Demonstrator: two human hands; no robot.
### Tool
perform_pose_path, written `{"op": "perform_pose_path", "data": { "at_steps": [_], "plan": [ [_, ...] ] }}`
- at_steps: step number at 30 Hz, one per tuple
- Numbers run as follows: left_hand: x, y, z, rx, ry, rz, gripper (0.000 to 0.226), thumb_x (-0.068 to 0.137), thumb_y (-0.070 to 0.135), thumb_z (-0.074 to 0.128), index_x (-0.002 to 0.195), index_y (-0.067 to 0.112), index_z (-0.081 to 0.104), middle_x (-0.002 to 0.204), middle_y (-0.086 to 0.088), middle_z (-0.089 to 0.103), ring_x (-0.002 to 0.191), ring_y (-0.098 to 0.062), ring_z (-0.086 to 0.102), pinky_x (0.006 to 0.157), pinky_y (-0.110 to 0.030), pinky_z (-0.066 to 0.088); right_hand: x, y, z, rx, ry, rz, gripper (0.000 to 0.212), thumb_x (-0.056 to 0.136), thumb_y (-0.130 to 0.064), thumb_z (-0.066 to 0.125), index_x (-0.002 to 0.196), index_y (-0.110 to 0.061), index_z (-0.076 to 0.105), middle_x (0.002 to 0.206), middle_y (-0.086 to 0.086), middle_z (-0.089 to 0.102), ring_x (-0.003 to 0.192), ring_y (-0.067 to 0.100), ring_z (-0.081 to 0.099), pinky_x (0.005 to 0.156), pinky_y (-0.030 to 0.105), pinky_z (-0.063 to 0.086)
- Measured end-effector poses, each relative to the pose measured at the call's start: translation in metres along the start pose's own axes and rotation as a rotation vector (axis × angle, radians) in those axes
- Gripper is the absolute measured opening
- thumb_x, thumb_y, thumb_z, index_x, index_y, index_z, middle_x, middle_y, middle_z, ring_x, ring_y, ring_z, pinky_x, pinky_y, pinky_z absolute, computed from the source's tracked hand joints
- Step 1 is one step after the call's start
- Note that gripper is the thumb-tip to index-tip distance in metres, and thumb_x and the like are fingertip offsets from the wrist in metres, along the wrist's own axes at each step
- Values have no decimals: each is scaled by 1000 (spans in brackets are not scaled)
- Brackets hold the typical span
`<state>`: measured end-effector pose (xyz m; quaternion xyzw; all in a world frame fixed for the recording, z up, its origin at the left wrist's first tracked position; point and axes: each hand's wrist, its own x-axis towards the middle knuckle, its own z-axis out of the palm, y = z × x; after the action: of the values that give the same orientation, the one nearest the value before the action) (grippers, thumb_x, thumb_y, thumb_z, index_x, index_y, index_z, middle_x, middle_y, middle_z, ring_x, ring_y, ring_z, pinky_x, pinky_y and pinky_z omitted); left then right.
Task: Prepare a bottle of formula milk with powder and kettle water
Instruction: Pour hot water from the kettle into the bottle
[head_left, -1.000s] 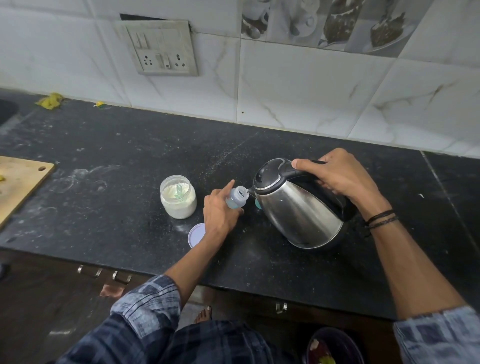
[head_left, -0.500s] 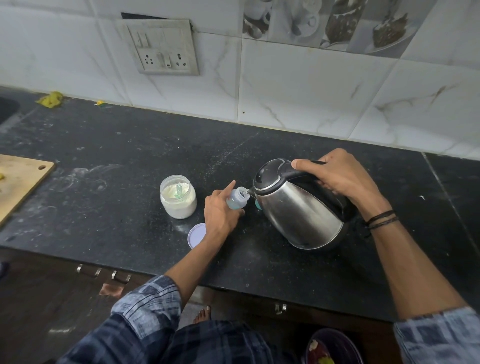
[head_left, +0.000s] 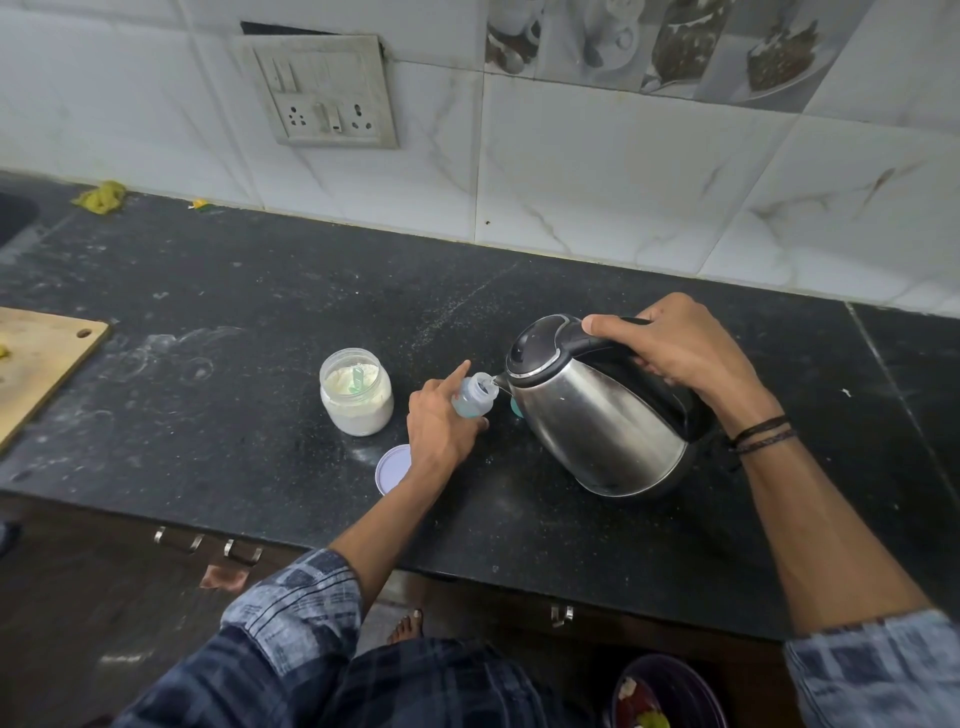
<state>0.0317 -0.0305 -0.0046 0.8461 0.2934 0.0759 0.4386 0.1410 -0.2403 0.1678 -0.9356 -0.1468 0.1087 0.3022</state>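
Note:
My left hand (head_left: 439, 426) grips a small clear baby bottle (head_left: 475, 397) standing on the black counter, index finger raised beside its neck. My right hand (head_left: 675, 348) holds the black handle of a steel kettle (head_left: 597, 410), which is tilted left with its spout at the bottle's open mouth. An open jar of white powder (head_left: 357, 392) with a green scoop inside stands just left of the bottle. The jar's pale lid (head_left: 390, 467) lies flat in front, partly under my left wrist. A teal piece (head_left: 516, 406) shows between bottle and kettle.
A wooden chopping board (head_left: 36, 358) lies at the counter's left edge. A wall socket plate (head_left: 322, 91) sits on the tiled wall behind. Yellow scraps (head_left: 101, 196) lie at the back left. A dark bowl (head_left: 670, 693) with food is below the counter's front edge.

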Motion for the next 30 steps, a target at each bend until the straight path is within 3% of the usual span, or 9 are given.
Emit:
{"op": "perform_pose_path", "data": {
  "at_steps": [30],
  "plan": [
    [3,-6,2,1,10,9,87,75,10,90,151,32,54,132,-9,61,128,-30,51,113,-42,42,1,-3,3,-25,-5,12,72,58,-88,65,45,-18,53,41,-4,51,41,16,47,58,36,43]
  ]
}}
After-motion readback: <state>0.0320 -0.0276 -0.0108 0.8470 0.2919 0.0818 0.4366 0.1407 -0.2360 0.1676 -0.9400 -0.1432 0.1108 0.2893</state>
